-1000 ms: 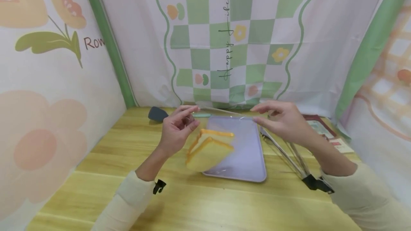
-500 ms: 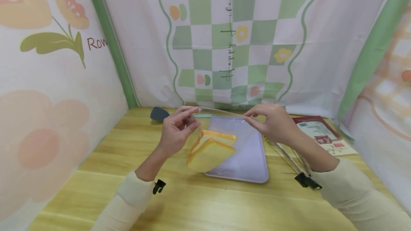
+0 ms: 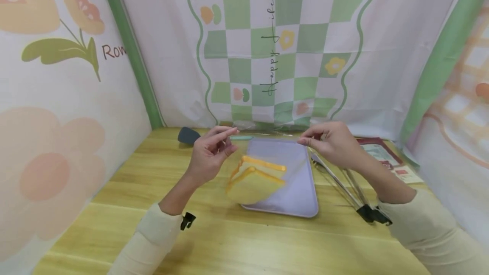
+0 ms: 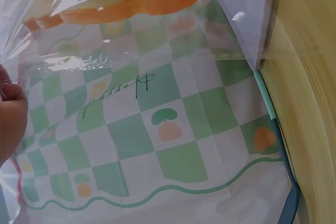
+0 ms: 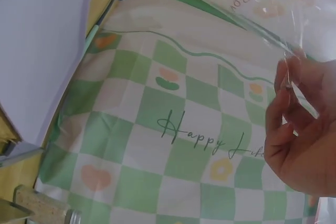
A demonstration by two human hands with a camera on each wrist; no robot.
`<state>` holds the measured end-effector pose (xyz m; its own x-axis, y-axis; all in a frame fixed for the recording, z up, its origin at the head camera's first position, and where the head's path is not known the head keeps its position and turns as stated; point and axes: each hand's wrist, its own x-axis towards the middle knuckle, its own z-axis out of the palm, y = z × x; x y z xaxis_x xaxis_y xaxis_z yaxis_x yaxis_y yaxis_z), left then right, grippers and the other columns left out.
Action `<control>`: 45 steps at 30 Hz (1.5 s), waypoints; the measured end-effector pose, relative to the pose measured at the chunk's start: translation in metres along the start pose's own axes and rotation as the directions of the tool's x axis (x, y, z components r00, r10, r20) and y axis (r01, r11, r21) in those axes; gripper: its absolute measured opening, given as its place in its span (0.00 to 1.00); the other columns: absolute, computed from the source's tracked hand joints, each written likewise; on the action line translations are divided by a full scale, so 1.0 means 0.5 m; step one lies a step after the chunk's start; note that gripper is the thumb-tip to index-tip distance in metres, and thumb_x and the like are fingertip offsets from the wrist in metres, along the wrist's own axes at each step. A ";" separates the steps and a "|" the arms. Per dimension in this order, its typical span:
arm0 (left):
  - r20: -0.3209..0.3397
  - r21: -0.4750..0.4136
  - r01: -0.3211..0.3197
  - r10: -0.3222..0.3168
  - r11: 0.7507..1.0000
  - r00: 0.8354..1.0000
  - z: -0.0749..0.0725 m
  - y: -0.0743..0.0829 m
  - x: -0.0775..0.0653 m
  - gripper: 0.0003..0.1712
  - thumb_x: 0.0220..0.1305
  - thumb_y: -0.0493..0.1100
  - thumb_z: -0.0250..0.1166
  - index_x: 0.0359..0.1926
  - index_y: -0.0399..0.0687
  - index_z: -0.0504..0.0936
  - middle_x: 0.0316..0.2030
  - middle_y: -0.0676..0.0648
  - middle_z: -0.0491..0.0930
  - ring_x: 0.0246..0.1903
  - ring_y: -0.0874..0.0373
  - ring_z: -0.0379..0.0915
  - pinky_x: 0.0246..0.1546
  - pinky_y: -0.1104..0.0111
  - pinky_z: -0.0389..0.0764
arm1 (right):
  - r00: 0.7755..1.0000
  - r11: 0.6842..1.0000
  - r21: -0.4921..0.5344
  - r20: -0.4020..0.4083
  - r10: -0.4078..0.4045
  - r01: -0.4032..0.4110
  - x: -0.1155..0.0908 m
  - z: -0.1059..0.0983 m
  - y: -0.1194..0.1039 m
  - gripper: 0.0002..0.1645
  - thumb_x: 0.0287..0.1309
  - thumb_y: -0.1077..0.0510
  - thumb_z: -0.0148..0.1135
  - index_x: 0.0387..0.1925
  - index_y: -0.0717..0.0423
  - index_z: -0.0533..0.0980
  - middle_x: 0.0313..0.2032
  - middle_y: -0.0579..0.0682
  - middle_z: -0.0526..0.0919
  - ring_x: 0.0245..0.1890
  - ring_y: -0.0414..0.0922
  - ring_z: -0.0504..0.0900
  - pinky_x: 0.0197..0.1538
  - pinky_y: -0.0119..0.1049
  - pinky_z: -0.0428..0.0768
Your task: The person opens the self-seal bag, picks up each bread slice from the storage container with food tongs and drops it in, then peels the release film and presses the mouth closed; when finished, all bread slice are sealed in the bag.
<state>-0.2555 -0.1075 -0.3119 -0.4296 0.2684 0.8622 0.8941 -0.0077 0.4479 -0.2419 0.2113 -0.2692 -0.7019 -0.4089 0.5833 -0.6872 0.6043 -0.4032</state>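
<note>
A clear plastic bag (image 4: 71, 65) hangs between my hands, with yellow bread slices (image 3: 257, 181) with orange-brown crust inside it. My left hand (image 3: 208, 156) holds the bag's left edge near its mouth, index finger extended; in the left wrist view its fingertips show only at the frame edge. Thumb and fingers of my right hand (image 3: 332, 145) pinch the opposite edge of the mouth. In the right wrist view, the film runs taut to those fingertips. The bread hangs lower than both hands, overlapping the left part of a lilac tray (image 3: 298, 198).
A spatula (image 3: 188, 136) with a dark head lies behind my left hand. Long metal tongs (image 3: 338, 179) lie right of the tray, beneath my right forearm. Farther right is a red-and-white packet (image 3: 382, 152). The right wrist view shows a small glass jar (image 5: 44, 205). Curtains enclose the table.
My right hand's fingertips have closed together on the bag's edge. It moved left, then back right. The bread has swung slightly right. My left hand has stayed nearly in place.
</note>
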 end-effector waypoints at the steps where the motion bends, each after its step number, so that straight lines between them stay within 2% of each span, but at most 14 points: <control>1: 0.003 0.010 -0.009 0.009 1.000 1.000 -0.001 0.000 0.001 0.22 0.55 0.18 0.65 0.52 0.28 0.81 0.44 0.35 0.79 0.25 0.59 0.65 0.19 0.72 0.62 | 0.998 0.999 0.025 0.039 0.042 -0.043 0.001 -0.005 -0.002 0.04 0.60 0.60 0.69 0.30 0.50 0.87 0.23 0.39 0.82 0.22 0.40 0.75 0.23 0.31 0.72; 4: 0.017 0.064 -0.052 0.051 0.997 0.999 -0.007 -0.003 0.002 0.21 0.55 0.20 0.66 0.51 0.29 0.82 0.43 0.35 0.79 0.26 0.59 0.67 0.20 0.72 0.64 | 0.981 0.988 0.076 0.151 0.118 -0.131 0.007 -0.020 -0.005 0.06 0.63 0.58 0.67 0.30 0.49 0.87 0.26 0.42 0.84 0.22 0.42 0.73 0.24 0.33 0.72; 7: 0.033 0.110 -0.090 0.087 0.990 0.996 -0.011 -0.004 0.004 0.19 0.57 0.23 0.67 0.51 0.29 0.82 0.43 0.34 0.80 0.26 0.59 0.68 0.21 0.73 0.66 | 0.966 0.979 0.124 0.222 0.129 -0.160 0.014 -0.030 -0.006 0.07 0.63 0.58 0.66 0.30 0.51 0.86 0.27 0.44 0.84 0.22 0.41 0.71 0.26 0.34 0.72; 10: 0.036 0.127 -0.101 0.097 0.987 0.995 -0.012 -0.005 0.004 0.20 0.55 0.21 0.67 0.51 0.28 0.82 0.43 0.35 0.80 0.27 0.59 0.70 0.22 0.73 0.68 | 0.958 0.970 0.169 0.254 0.130 -0.176 0.017 -0.031 -0.009 0.06 0.64 0.60 0.65 0.31 0.54 0.85 0.28 0.46 0.84 0.24 0.40 0.73 0.27 0.34 0.74; 15: 0.000 0.148 -0.048 0.049 0.988 0.999 -0.010 -0.004 0.001 0.22 0.54 0.19 0.66 0.52 0.31 0.82 0.45 0.36 0.81 0.33 0.54 0.75 0.28 0.65 0.74 | 0.951 0.955 0.204 0.265 0.157 -0.215 0.019 -0.030 -0.023 0.08 0.67 0.59 0.62 0.35 0.56 0.84 0.30 0.47 0.83 0.29 0.42 0.78 0.33 0.34 0.78; 18: -0.029 0.210 0.011 -0.005 0.978 1.000 -0.003 0.002 0.003 0.21 0.58 0.25 0.67 0.53 0.36 0.82 0.49 0.41 0.81 0.39 0.53 0.77 0.35 0.64 0.74 | 0.942 0.936 0.240 0.277 0.189 -0.258 0.024 -0.033 -0.033 0.09 0.67 0.57 0.62 0.35 0.58 0.85 0.20 0.47 0.79 0.20 0.38 0.70 0.37 0.35 0.79; 22: -0.055 0.270 0.047 -0.033 0.962 0.998 0.012 0.013 0.007 0.18 0.61 0.30 0.68 0.53 0.40 0.83 0.54 0.43 0.80 0.45 0.52 0.78 0.41 0.64 0.74 | 0.925 0.904 0.275 0.291 0.246 -0.327 0.033 -0.038 -0.048 0.12 0.67 0.55 0.63 0.36 0.60 0.85 0.19 0.46 0.81 0.21 0.38 0.69 0.42 0.35 0.79; 25: -0.084 0.286 0.039 -0.015 0.957 0.996 0.022 0.018 0.009 0.17 0.59 0.29 0.68 0.50 0.39 0.82 0.55 0.40 0.77 0.49 0.50 0.77 0.46 0.59 0.77 | 0.914 0.892 0.277 0.297 0.275 -0.358 0.037 -0.040 -0.057 0.13 0.66 0.55 0.64 0.37 0.62 0.85 0.29 0.48 0.87 0.33 0.40 0.80 0.44 0.34 0.80; 27: -0.110 0.326 0.025 0.012 0.945 0.994 0.030 0.022 0.009 0.15 0.58 0.28 0.68 0.48 0.38 0.83 0.55 0.38 0.76 0.49 0.48 0.76 0.47 0.54 0.76 | 0.910 0.886 0.279 0.301 0.284 -0.369 0.038 -0.040 -0.061 0.13 0.66 0.56 0.64 0.37 0.64 0.85 0.31 0.50 0.88 0.37 0.42 0.82 0.44 0.34 0.80; 31: -0.129 0.462 -0.029 0.099 0.887 0.987 0.048 0.029 0.006 0.08 0.59 0.33 0.69 0.40 0.41 0.84 0.51 0.39 0.76 0.45 0.45 0.72 0.42 0.48 0.64 | 0.900 0.876 0.275 0.306 0.311 -0.397 0.040 -0.040 -0.070 0.12 0.66 0.57 0.64 0.37 0.65 0.84 0.31 0.53 0.87 0.35 0.42 0.81 0.42 0.34 0.80; 34: -0.096 0.525 -0.130 0.210 0.841 0.973 0.062 0.035 0.005 0.02 0.62 0.36 0.65 0.35 0.44 0.84 0.47 0.41 0.77 0.40 0.44 0.68 0.39 0.50 0.61 | 0.893 0.873 0.255 0.297 0.338 -0.415 0.042 -0.040 -0.077 0.13 0.65 0.55 0.65 0.37 0.63 0.85 0.29 0.52 0.86 0.30 0.41 0.76 0.37 0.35 0.77; 38: -0.017 0.584 -0.263 0.335 0.768 0.942 0.079 0.053 0.004 0.11 0.63 0.35 0.59 0.28 0.49 0.86 0.43 0.45 0.79 0.39 0.45 0.68 0.40 0.50 0.60 | 0.888 0.869 0.241 0.279 0.365 -0.433 0.046 -0.038 -0.086 0.15 0.64 0.53 0.65 0.36 0.63 0.85 0.26 0.48 0.85 0.24 0.40 0.65 0.31 0.36 0.71; 41: 0.041 0.642 -0.293 0.351 0.708 0.936 0.098 0.074 0.001 0.14 0.61 0.35 0.57 0.27 0.51 0.87 0.44 0.47 0.80 0.42 0.45 0.68 0.41 0.49 0.57 | 0.885 0.863 0.238 0.264 0.384 -0.446 0.047 -0.037 -0.095 0.16 0.65 0.52 0.65 0.34 0.64 0.85 0.20 0.46 0.81 0.18 0.39 0.59 0.24 0.37 0.66; 45: 0.063 0.721 -0.259 0.312 0.642 0.948 0.136 0.100 -0.008 0.11 0.58 0.48 0.60 0.28 0.52 0.87 0.48 0.49 0.80 0.46 0.45 0.68 0.44 0.48 0.55 | 0.885 0.866 0.217 0.240 0.399 -0.450 0.048 -0.036 -0.109 0.16 0.65 0.53 0.65 0.34 0.64 0.85 0.20 0.47 0.81 0.15 0.39 0.58 0.19 0.36 0.61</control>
<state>-0.2006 -0.0432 -0.3090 -0.1204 0.3125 0.9422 0.7771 0.6203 -0.1064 -0.2176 0.1809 -0.2205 -0.9405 -0.2847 0.1858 -0.3203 0.5591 -0.7647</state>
